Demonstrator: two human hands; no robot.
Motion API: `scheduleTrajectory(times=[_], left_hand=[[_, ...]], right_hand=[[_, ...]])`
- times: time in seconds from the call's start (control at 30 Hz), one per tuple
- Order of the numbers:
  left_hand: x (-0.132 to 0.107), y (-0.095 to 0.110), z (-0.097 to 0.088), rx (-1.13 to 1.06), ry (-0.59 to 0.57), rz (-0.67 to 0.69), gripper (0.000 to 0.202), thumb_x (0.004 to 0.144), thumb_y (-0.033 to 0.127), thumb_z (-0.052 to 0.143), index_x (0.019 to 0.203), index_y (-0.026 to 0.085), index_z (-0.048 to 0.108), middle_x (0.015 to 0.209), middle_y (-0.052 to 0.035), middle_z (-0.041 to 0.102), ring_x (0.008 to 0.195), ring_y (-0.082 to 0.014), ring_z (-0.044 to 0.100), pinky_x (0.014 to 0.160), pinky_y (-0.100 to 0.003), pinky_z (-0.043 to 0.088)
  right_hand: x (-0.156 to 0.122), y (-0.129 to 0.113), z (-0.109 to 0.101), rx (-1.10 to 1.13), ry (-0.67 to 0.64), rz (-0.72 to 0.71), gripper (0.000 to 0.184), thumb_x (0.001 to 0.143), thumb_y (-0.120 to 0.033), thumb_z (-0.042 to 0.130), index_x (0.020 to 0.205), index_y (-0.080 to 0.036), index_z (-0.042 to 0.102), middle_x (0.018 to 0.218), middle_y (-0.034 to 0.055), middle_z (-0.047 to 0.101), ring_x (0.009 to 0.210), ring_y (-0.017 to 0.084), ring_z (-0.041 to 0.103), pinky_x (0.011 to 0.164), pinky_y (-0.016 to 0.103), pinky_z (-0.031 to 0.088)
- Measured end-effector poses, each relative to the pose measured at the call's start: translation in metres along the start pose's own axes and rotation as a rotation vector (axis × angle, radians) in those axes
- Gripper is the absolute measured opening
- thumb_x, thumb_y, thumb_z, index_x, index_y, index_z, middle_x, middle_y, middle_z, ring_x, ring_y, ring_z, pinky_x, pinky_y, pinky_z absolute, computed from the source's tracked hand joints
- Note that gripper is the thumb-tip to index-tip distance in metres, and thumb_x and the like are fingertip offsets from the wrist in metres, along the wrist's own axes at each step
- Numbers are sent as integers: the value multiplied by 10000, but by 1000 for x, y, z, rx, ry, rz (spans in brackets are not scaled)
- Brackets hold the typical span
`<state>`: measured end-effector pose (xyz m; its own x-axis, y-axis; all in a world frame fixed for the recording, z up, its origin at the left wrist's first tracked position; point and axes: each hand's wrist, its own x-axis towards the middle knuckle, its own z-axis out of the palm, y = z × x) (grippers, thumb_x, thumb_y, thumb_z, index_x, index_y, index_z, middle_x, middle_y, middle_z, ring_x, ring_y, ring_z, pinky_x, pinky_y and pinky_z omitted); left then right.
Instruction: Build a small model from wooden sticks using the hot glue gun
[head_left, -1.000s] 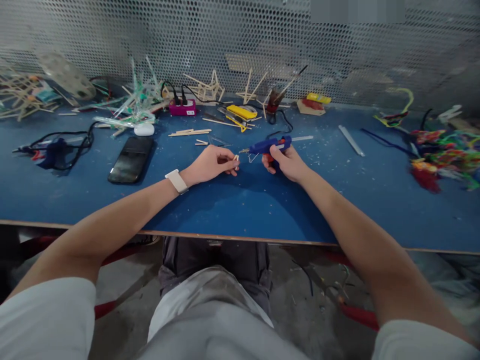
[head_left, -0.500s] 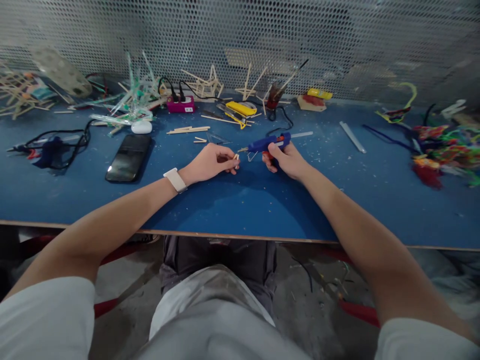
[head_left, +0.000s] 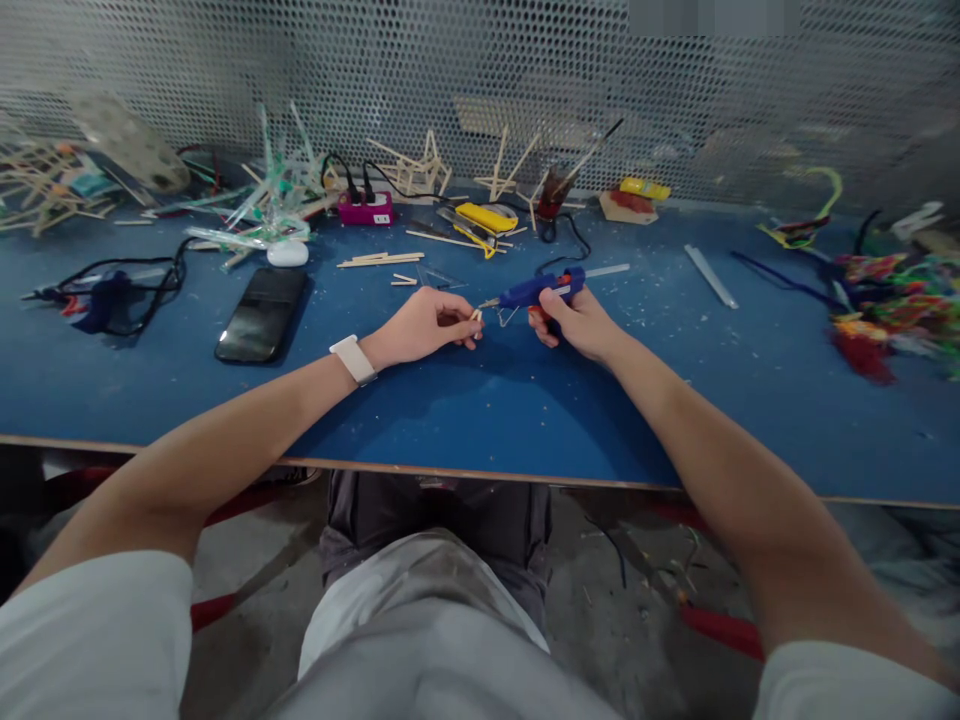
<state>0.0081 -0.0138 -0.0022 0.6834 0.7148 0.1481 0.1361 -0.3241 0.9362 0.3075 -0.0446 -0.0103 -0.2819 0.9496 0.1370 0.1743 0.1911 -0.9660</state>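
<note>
Still glue gun [head_left: 536,290] nozzle at stick piece [head_left: 475,315].

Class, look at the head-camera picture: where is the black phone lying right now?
The black phone lies flat on the blue table, on the person's left, beyond the left hand and just in front of a small white case.

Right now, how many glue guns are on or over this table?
2. One blue glue gun is gripped in the right hand, nozzle toward the left hand. A second glue gun lies far left among black cables. Clutter may hide others.
</note>
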Motion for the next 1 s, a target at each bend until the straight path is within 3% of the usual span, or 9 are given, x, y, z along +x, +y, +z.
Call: scheduleTrajectory(times=[1.0], left_hand=[[-1, 3, -1, 43, -8, 22, 272, 1034, 421, 879, 961, 159, 871, 912, -101, 899, 837, -183, 880, 843, -289, 728]], right_hand=[[-1, 0, -1, -36, 5, 8, 777, 914, -981, 760, 774, -237, 583, 634, -23, 593, 451, 87, 505, 441, 273, 421]])
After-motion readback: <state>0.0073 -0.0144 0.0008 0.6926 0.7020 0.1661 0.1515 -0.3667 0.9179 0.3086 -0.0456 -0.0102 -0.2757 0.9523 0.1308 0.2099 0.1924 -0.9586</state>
